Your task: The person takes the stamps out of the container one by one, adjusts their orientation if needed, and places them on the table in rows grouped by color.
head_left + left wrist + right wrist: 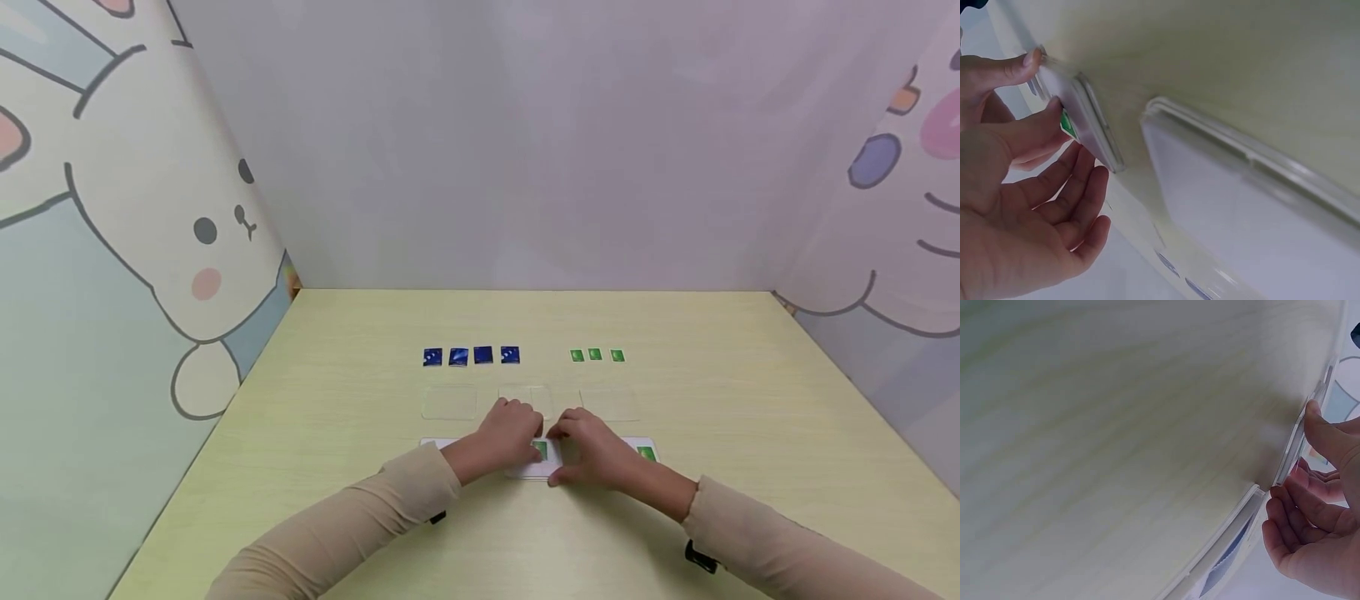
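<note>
A flat white case (551, 468) with a clear rim lies in front of me, between my two hands. On its face is a small green sticker (540, 451), with a corner showing in the left wrist view. My left hand (512, 433) touches the sticker with its thumb (1038, 128), while its other fingers are loosely bent near the case's far edge. My right hand (592, 450) pinches the case's right end, thumb (1325, 434) at the near edge and fingertips at the far edge.
A second white case (1222, 187) lies left, partly behind my left forearm. At right is a third case (630, 444) bearing a green sticker (647, 453). Behind them lie three clear plates (450, 402), several blue squares (483, 355) and three green stickers (595, 354).
</note>
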The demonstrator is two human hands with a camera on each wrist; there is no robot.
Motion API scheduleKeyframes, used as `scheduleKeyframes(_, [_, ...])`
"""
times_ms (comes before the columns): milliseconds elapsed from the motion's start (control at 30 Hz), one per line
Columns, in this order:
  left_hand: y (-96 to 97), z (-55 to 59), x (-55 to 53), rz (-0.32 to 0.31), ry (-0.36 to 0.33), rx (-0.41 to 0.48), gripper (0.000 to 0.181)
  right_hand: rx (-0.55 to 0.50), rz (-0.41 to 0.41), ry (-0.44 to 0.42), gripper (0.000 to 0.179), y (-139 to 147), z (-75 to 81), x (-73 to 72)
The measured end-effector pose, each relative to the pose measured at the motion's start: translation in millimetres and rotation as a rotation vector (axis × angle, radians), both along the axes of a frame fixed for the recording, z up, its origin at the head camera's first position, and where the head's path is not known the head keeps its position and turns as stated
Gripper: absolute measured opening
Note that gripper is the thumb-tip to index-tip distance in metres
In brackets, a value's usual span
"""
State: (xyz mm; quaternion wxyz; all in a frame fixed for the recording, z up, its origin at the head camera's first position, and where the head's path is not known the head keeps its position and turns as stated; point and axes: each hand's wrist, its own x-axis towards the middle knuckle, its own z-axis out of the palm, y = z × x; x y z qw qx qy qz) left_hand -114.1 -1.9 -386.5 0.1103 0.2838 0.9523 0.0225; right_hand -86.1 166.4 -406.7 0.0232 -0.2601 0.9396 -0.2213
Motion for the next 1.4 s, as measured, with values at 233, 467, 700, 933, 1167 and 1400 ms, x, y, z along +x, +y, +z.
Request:
scheduleKeyframes(233, [-1.4, 2.1, -1.9, -0.011, -0.016, 0.006, 0.022, 0.007, 0.004, 0.002, 0.056, 0.7, -0.1, -0.5])
scheduleKeyframes(467, [-4.6, 1.9, -6.7, -0.02, -0.01, 0.019, 0.014, 0.001, 0.01, 0.005, 0.056, 1.1, 0.0, -0.4])
scheduleKeyframes(700, [-8.7, 3.3, -12.2, -0.018, -0.04, 0.07, 0.008, -0.002, 0.029, 0.027, 0.057, 2.4, -1.0, -2.0])
scheduleKeyframes(933, [-13.1, 6.9, -20.5, 0.007, -0.162, 0.211, 0.003, 0.006, 0.02, 0.029, 0.057, 2.7, -1.7, -2.7])
scheduleKeyframes(1167, [-15.4, 8.3, -27.6, 0.054, -0.277, 0.298, 0.005, 0.003, 0.004, 0.025, 0.056, 2.2, -2.9, -1.6])
scheduleKeyframes(1400, [-16.0, 8.1, -33.3, 0.053, -0.377, 0.339, 0.005, 0.011, -0.005, 0.027, 0.056, 1.3, -2.7, -1.0])
